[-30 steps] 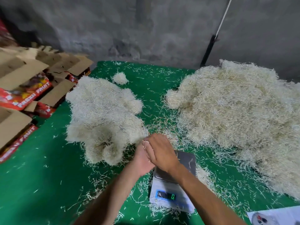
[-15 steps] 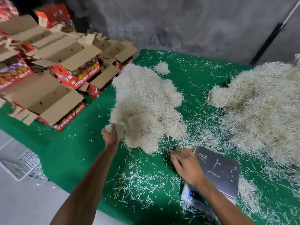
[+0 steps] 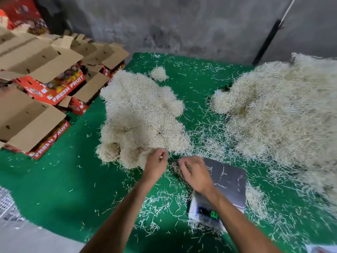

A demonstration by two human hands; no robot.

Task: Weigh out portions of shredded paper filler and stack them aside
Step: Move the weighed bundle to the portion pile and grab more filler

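Head view: on a green desk (image 3: 54, 179), the stacked portions (image 3: 142, 117) run lengthwise away from the viewer, left of the scale (image 3: 226, 181). The left hand (image 3: 156, 164), fingers loosely curled, touches their near edge. The right hand (image 3: 195, 173) rests relaxed on loose shreds (image 3: 175, 168). The bulk pile (image 3: 284, 114) lies right.

Even, fairly dim light fell from above, with soft shadows, slight blur and wide-angle bending at the edges.
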